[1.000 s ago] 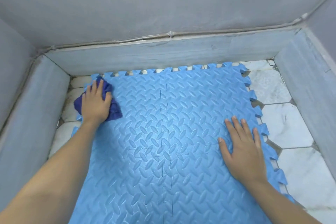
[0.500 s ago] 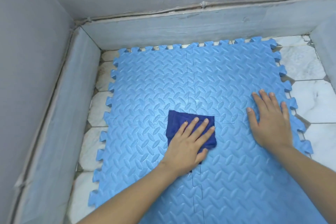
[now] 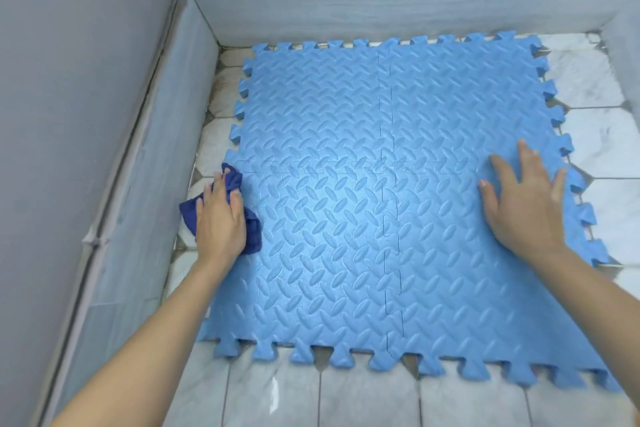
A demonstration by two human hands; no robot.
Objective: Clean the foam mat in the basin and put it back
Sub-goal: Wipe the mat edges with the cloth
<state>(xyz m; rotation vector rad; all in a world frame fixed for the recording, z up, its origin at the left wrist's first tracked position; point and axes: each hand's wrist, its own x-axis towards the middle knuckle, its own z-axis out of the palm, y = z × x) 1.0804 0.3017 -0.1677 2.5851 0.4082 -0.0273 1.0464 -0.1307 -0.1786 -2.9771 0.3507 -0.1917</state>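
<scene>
Mat (image 3: 346, 184) lies flat on the tiled basin floor (image 3: 346, 399). Our left hand (image 3: 220, 222) grips a dark blue cloth (image 3: 254, 229) at its left edge. Our right hand (image 3: 523, 201) presses flat, fingers spread, near the right edge.

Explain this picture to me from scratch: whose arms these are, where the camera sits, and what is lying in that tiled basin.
No machine here: a person wears a camera on the head, looking down at their own bare arms. A blue foam mat, made of interlocking pieces, lies flat on the white tiled floor of a basin with grey walls. The left hand grips a bunched dark blue cloth at the mat's left edge. The right hand lies flat, fingers spread, on the mat near its right edge, holding nothing.
</scene>
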